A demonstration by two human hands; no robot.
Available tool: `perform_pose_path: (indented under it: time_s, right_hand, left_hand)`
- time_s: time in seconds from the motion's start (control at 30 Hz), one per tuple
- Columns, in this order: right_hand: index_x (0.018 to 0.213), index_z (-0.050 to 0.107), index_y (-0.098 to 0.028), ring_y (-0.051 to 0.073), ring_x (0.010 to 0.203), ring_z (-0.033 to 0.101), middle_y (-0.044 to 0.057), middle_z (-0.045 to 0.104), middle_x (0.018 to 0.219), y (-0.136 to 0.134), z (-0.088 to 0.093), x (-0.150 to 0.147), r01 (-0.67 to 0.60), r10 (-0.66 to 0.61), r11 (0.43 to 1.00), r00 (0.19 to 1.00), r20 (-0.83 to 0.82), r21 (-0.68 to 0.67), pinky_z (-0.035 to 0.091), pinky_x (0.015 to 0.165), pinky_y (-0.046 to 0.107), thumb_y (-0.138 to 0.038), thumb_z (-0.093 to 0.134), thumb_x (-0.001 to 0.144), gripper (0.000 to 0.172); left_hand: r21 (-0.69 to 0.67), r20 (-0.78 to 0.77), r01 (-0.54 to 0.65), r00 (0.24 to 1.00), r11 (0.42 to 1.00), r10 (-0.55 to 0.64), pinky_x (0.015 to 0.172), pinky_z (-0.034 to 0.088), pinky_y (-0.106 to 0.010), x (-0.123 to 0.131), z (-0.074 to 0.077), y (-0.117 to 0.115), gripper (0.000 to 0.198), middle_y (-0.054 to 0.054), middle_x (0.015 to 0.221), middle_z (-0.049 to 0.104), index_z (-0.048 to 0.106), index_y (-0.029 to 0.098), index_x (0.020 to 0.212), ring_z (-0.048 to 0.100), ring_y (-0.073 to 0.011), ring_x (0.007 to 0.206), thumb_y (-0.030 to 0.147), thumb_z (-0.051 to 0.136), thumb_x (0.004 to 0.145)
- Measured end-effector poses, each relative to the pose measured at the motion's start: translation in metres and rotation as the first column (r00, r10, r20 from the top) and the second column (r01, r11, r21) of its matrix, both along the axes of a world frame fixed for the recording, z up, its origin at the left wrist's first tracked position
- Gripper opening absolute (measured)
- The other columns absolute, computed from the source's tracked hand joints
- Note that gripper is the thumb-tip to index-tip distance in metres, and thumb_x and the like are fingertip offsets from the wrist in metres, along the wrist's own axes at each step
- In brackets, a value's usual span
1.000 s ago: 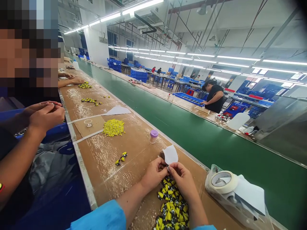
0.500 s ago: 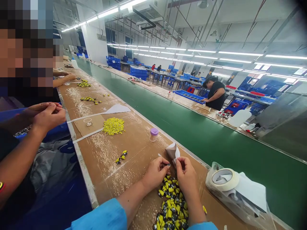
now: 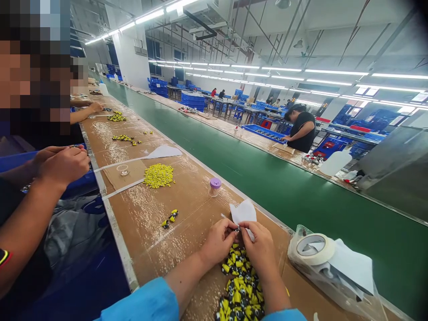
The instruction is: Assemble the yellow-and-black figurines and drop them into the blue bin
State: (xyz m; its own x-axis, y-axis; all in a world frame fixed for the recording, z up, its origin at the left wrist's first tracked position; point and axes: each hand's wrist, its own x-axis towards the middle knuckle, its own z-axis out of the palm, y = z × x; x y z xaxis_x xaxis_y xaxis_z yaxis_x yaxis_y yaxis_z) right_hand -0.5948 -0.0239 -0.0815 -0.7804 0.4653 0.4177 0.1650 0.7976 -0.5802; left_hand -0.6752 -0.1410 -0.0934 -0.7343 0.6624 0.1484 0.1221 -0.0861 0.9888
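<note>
Close together, left hand (image 3: 219, 242), right hand (image 3: 261, 245)

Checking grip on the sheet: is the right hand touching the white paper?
Touching. The head view shows the right hand with its fingers over the lower edge of the white paper sheet, no gap between them.

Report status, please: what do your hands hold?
Left hand, right hand: both at white paper sheet and small dark part. Yellow-and-black parts pile below. Masking tape roll to the right, apart.
</note>
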Motion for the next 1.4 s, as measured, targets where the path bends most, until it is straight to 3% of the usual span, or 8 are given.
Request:
perform_pose_path:
  time_s: [0.13,0.23,0.5,0.77,0.97,1.1,1.23,1.4]
  right_hand:
    - [0.093,0.070,-0.019,0.025,0.094,0.061,0.009,0.070,0.100,0.001,0.003,0.001,0.036,-0.037,0.999,0.999,-0.038,-0.018,0.040,0.088,0.043,-0.031,0.046,0.084,0.028]
    - [0.094,0.070,-0.020,0.026,0.097,0.061,0.008,0.070,0.101,-0.005,0.019,0.004,0.084,-0.109,0.971,0.989,-0.102,-0.223,0.043,0.088,0.041,-0.038,0.053,0.080,0.029]
    - [0.096,0.068,-0.016,0.019,0.083,0.063,0.007,0.070,0.091,-0.037,0.095,0.018,-0.080,-0.180,0.716,0.939,-0.293,-0.694,0.052,0.075,0.033,-0.045,0.065,0.073,0.037]
    - [0.097,0.068,-0.018,0.013,0.071,0.063,0.005,0.069,0.085,-0.094,0.138,0.073,-0.186,-0.196,0.620,0.904,-0.379,-0.763,0.053,0.063,0.023,-0.040,0.070,0.072,0.033]
    - [0.094,0.068,-0.020,0.013,0.072,0.064,0.004,0.068,0.084,-0.121,0.145,0.105,-0.302,-0.259,0.494,0.844,-0.470,-0.815,0.054,0.062,0.023,-0.033,0.074,0.069,0.029]
    - [0.097,0.067,-0.020,0.015,0.074,0.065,0.006,0.069,0.090,-0.133,0.141,0.127,-0.240,-0.288,0.579,0.834,-0.471,-0.779,0.056,0.062,0.024,-0.031,0.074,0.069,0.031]
    - [0.087,0.069,-0.019,0.016,0.068,0.066,0.006,0.070,0.081,-0.149,0.114,0.151,-0.120,-0.271,0.632,0.892,-0.363,-0.766,0.057,0.060,0.024,-0.033,0.076,0.064,0.028]
    - [0.077,0.068,-0.017,0.018,0.069,0.066,0.006,0.070,0.076,-0.158,0.067,0.170,-0.042,-0.269,0.514,0.941,-0.207,-0.857,0.057,0.062,0.025,-0.042,0.077,0.058,0.032]
  left_hand:
    - [0.054,0.055,0.024,0.998,0.998,-0.027,0.067,0.053,-0.031,-0.001,-0.005,0.001,0.010,-0.003,0.079,0.061,0.056,0.016,0.087,0.063,-0.0159,0.068,0.020,0.055,0.078]
    - [0.106,0.095,0.026,0.995,0.994,-0.036,0.071,0.052,-0.031,-0.002,-0.005,0.001,0.013,-0.003,0.077,0.062,0.056,0.016,0.088,0.063,-0.0164,0.071,0.024,0.058,0.078]
    - [0.250,0.241,-0.003,0.969,0.968,-0.059,0.072,0.050,-0.028,0.009,0.019,-0.013,0.022,-0.001,0.073,0.063,0.053,0.015,0.089,0.062,-0.0120,0.069,0.031,0.063,0.079]
    - [0.363,0.675,-0.073,0.708,0.929,-0.208,0.068,0.047,-0.019,0.086,0.060,-0.069,0.026,-0.001,0.073,0.064,0.058,0.013,0.081,0.060,-0.0082,0.067,0.023,0.077,0.066]
    - [0.330,0.711,-0.095,0.679,0.939,-0.181,0.068,0.048,-0.022,0.123,0.070,-0.103,0.024,-0.002,0.073,0.064,0.061,0.014,0.080,0.060,-0.0104,0.068,0.025,0.077,0.066]
    - [0.312,0.714,-0.094,0.680,0.945,-0.168,0.069,0.049,-0.024,0.142,0.069,-0.116,0.025,-0.003,0.074,0.065,0.061,0.015,0.080,0.061,-0.0124,0.069,0.026,0.078,0.065]
    - [0.249,0.703,-0.102,0.703,0.963,-0.107,0.071,0.048,-0.025,0.161,0.063,-0.129,0.025,-0.003,0.075,0.066,0.061,0.015,0.079,0.062,-0.0135,0.071,0.028,0.078,0.065]
    - [0.220,0.699,-0.091,0.709,0.971,-0.092,0.073,0.048,-0.027,0.178,0.053,-0.134,0.025,-0.003,0.076,0.067,0.062,0.015,0.080,0.061,-0.0133,0.071,0.028,0.077,0.066]
